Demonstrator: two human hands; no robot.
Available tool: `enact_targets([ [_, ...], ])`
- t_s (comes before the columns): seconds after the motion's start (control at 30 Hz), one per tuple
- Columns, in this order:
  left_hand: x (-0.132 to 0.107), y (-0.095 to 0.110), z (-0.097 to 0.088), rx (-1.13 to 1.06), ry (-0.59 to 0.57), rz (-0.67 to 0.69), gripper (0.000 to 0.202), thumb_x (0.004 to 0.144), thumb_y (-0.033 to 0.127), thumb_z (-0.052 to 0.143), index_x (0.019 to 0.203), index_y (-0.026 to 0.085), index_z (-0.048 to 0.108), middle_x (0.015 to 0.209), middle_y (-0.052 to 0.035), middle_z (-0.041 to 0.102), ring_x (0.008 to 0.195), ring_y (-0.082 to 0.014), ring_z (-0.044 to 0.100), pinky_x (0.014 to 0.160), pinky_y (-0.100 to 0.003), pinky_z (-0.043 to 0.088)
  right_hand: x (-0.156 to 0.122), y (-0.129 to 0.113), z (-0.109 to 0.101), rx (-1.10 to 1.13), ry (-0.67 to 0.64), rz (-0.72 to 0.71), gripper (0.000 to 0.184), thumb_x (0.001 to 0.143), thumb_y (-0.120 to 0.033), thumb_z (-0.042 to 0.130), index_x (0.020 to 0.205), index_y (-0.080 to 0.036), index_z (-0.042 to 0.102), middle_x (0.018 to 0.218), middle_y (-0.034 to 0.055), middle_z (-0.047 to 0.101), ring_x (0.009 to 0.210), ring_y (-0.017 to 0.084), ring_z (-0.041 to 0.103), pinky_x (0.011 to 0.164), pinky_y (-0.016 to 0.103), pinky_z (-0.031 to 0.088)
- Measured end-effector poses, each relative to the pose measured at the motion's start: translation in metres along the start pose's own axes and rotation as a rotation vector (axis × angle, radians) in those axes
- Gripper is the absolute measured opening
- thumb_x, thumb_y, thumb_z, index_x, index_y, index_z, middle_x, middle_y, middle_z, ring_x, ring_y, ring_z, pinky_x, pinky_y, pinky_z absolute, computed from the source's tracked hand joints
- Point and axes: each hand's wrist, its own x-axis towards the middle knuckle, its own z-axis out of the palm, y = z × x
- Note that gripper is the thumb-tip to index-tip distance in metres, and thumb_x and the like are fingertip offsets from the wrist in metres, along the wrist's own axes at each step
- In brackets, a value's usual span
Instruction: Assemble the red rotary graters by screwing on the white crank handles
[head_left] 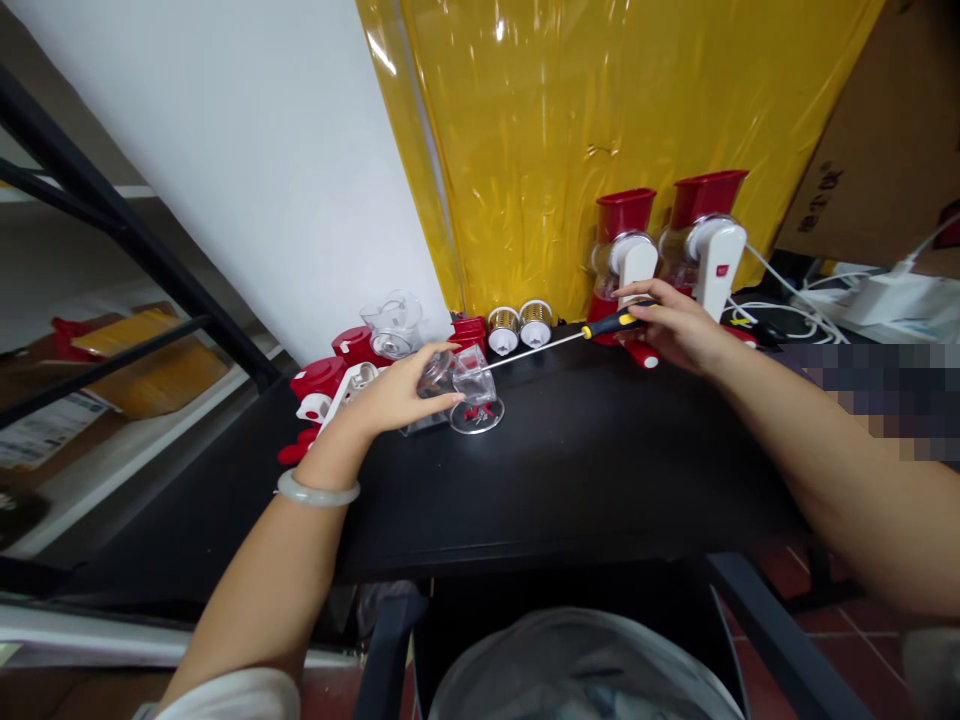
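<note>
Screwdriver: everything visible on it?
The screwdriver has a black-and-yellow handle and a long, thin shaft that looks metallic. The right hand holds it by the handle, above the black table, its shaft slanting down toward the clear plastic part in the left hand. Tip shape, and whether it touches that part, cannot be made out.

White wall [262,150], yellow plastic curtain [600,100], red-tiled floor [855,655]

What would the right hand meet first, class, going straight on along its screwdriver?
Probably the clear plastic part in the left hand, met by the tip of the screwdriver; depth is unclear, so they may already touch.
</note>
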Motion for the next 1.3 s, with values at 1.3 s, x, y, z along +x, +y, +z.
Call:
enact_targets([
  [1.3, 0.0, 0.001, 0.0, 0.004, -0.013, 0.004, 0.076, 0.084, 0.064, 0.062, 0.146, 0.024, 0.045, 0.141, -0.012, 0.06, 0.115, -0.0314, 0.065, 0.098, -0.045, 0.051, 0.0, -0.002, 0.001, -0.178, 0.078, -0.051, 0.037, 0.082, -0.06, 0.07, 0.098, -0.026, 0.069, 0.078, 0.0033, 0.067, 0.067, 0.02, 0.068, 0.062, 0.038, 0.059],
])
